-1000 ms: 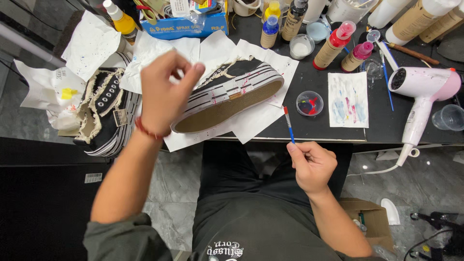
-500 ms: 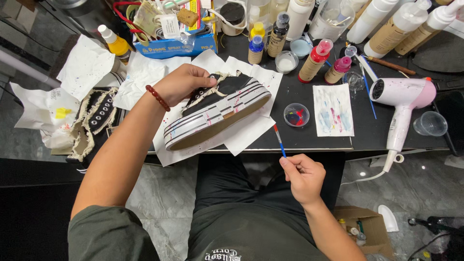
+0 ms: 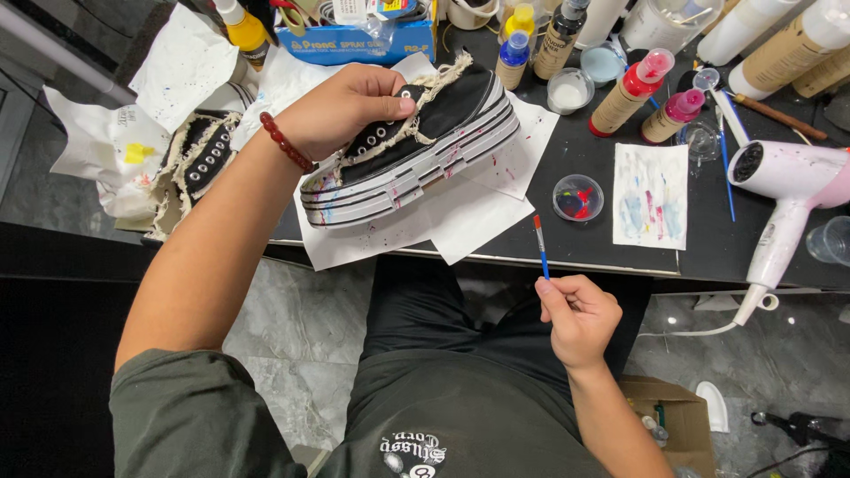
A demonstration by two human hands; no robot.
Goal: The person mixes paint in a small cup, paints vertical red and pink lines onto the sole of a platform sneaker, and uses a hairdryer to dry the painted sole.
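My left hand grips a black platform sneaker by its upper, near the eyelets. The shoe has a thick white striped sole with paint splatters and frayed cream edging. It lies tilted on its side over white paper sheets on the black table. My right hand is below the table edge, over my lap, holding a thin blue paintbrush with its red-tipped bristles pointing up. A small clear dish of red and blue paint sits just right of the brush tip.
A second black sneaker lies at the left on crumpled paper. Paint bottles and jars crowd the back of the table. A paint-stained white sheet and a pink hair dryer are at the right. A cardboard box sits on the floor.
My left hand has turned the sneaker from sole-up toward its side, so the black upper now shows. My right hand with the brush has stayed low by the table edge.
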